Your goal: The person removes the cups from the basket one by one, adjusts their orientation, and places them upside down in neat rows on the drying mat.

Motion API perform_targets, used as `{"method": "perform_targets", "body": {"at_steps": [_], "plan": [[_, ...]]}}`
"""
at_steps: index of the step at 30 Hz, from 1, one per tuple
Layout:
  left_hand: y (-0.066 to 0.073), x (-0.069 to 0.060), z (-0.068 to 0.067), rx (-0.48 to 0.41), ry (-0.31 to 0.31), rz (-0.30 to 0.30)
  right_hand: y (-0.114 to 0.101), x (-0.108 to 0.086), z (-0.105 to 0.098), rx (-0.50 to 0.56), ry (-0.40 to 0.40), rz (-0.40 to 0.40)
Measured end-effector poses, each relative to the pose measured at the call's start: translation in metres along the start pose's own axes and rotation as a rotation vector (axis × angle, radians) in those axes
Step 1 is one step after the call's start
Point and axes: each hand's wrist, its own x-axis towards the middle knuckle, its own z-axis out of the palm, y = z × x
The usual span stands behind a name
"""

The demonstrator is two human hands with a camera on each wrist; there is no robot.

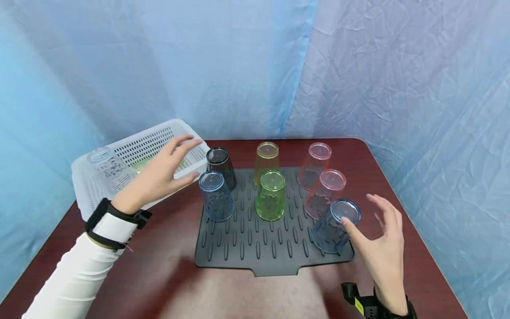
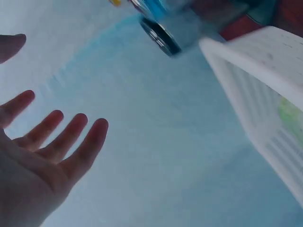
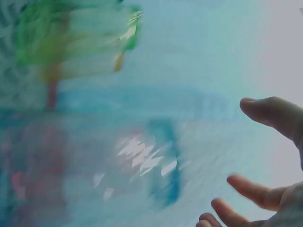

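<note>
My left hand [image 1: 157, 170] hovers over the near right side of a white plastic basket [image 1: 85, 186], fingers spread and holding nothing. In that basket are a clear glass [image 1: 109, 166] at the left and something green [image 1: 141, 164], partly hidden by the hand. My right hand [image 1: 380, 243] is beside a dark blue glass [image 1: 332, 230] at the mat's front right corner. Its thumb overlaps the glass in the head view, while in the right wrist view the fingers [image 3: 255, 191] are spread apart from the blurred glass.
On the grey ribbed mat [image 1: 251, 252] stand a blue glass [image 1: 217, 201], a green glass [image 1: 271, 199], a yellow glass [image 1: 264, 166] and two pink glasses [image 1: 322, 199]. A black glass [image 1: 223, 166] stands by the basket. Blue curtains [image 1: 239, 66] hang behind the table [image 1: 167, 248].
</note>
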Motion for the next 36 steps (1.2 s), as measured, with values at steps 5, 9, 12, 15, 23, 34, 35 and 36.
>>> {"method": "perform_targets", "body": {"at_steps": [5, 9, 12, 15, 23, 34, 35, 36], "plan": [[-0.030, -0.006, -0.013, -0.071, -0.031, -0.133, -0.023, 0.002, 0.016, 0.034, -0.097, -0.247], [-0.049, -0.010, -0.019, -0.093, -0.079, -0.199, -0.033, -0.001, 0.043, 0.050, -0.239, -0.357], [-0.062, -0.012, -0.021, -0.099, -0.122, -0.239, -0.037, -0.004, 0.063, 0.065, -0.356, -0.368], [-0.074, -0.012, -0.023, -0.128, -0.162, -0.302, -0.040, -0.007, 0.078, 0.068, -0.450, -0.358], [-0.109, -0.009, -0.027, -0.117, -0.279, -0.379, -0.045, -0.016, 0.106, 0.060, -0.600, -0.391], [-0.160, -0.027, -0.018, 0.041, -0.530, -0.528, -0.041, -0.042, 0.134, -0.055, -0.864, -0.516], [-0.164, -0.030, -0.017, 0.053, -0.546, -0.544, -0.039, -0.045, 0.135, -0.069, -0.884, -0.520], [-0.168, -0.032, -0.015, 0.062, -0.559, -0.555, -0.038, -0.048, 0.137, -0.085, -0.901, -0.525]]}}
